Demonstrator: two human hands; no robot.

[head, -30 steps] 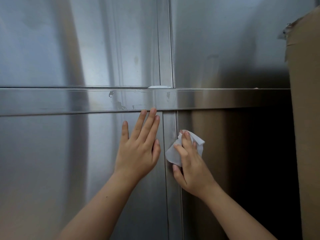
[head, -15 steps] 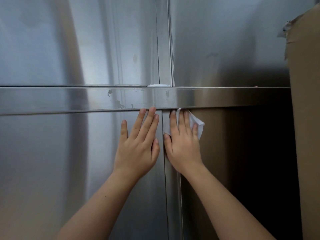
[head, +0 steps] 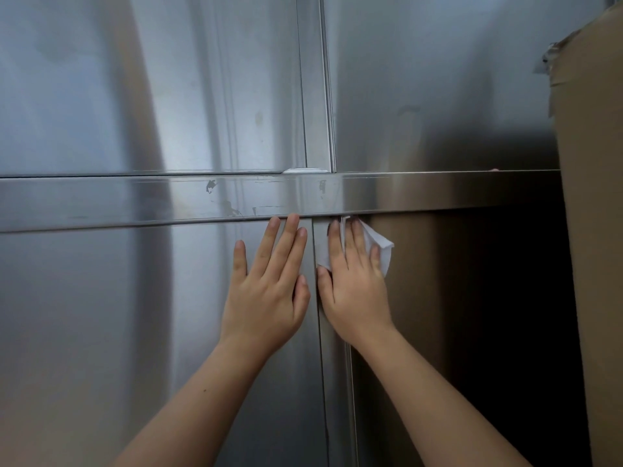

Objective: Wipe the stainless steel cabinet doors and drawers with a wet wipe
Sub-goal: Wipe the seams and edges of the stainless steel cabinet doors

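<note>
Left hand (head: 266, 291) lies flat, fingers straight, on the lower left door (head: 101, 332) while the right hand (head: 354, 291) flattens a white wet wipe (head: 381, 246) just under the cross rail (head: 101, 203) (smudges (head: 210, 187) mark it), perhaps bridging the door seam; the bare left palm could leave prints on the steel.

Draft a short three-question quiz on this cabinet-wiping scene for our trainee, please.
1. Which hand presses the wet wipe flat? A) left B) right C) both
2. True or false: the left hand lies flat on the lower left door, holding nothing.
3. Fill in: dark marks show on the horizontal ____ just above the fingertips.

Key: 1 B, the right hand. 2 True. 3 rail.
</note>
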